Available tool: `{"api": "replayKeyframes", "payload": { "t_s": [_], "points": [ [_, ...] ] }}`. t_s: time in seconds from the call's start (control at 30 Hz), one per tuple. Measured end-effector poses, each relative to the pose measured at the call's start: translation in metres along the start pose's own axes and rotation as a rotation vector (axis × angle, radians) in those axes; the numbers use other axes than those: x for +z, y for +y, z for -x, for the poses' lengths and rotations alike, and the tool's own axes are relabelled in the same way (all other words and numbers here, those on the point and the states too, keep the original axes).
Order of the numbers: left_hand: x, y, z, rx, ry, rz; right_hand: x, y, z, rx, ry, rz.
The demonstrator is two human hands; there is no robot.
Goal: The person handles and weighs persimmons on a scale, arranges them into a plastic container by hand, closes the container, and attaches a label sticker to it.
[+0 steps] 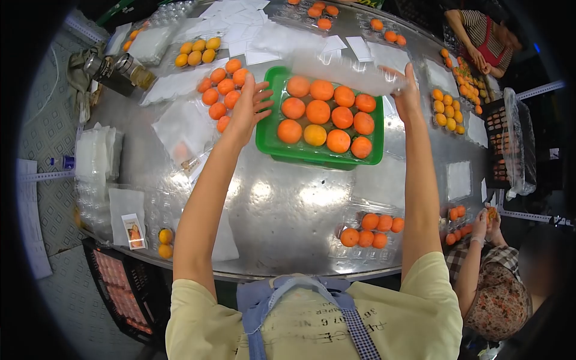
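Observation:
A green plastic basket (262, 141) stands in front of me, with rows of orange citrus fruit (318, 111) on top in a clear tray. My left hand (247, 108) is at the basket's left rim, fingers spread and holding nothing. Over the basket's far side a clear plastic sheet (345, 73) is raised, smeared by motion. My right hand (408, 95) is at the sheet's right end, its fingers bent against the plastic. To the left of my left hand lies a clear tray of orange fruit (217, 96).
Another fruit tray (369, 231) sits near the front edge. Stacked clear trays (96, 180) line the left side, near a glass jar (135, 71). White paper cards (231, 30) cover the far side. Co-workers (492, 282) (483, 42) stand at the right, beside a black crate (501, 144).

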State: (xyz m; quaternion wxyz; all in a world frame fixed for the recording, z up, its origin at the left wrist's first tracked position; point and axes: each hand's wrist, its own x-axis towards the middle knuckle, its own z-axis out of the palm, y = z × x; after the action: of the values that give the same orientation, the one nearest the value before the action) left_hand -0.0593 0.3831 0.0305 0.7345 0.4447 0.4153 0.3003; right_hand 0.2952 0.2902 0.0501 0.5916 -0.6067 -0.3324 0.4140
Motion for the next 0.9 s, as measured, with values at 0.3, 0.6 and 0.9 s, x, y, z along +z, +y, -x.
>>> {"api": "replayKeyframes", "payload": {
  "t_s": [0.3, 0.6, 0.9],
  "points": [
    [0.017, -0.005, -0.005, -0.143, -0.096, -0.339, 0.007, 0.032, 0.094, 0.055, 0.031, 0.592],
    [0.024, -0.016, -0.021, -0.23, -0.165, -0.115, 0.02, 0.036, 0.096, 0.217, 0.046, 0.314],
    [-0.007, -0.009, 0.149, 0.036, -0.007, -0.078, 0.07, 0.014, 0.214, 0.034, 0.005, 0.29]
  ]
}}
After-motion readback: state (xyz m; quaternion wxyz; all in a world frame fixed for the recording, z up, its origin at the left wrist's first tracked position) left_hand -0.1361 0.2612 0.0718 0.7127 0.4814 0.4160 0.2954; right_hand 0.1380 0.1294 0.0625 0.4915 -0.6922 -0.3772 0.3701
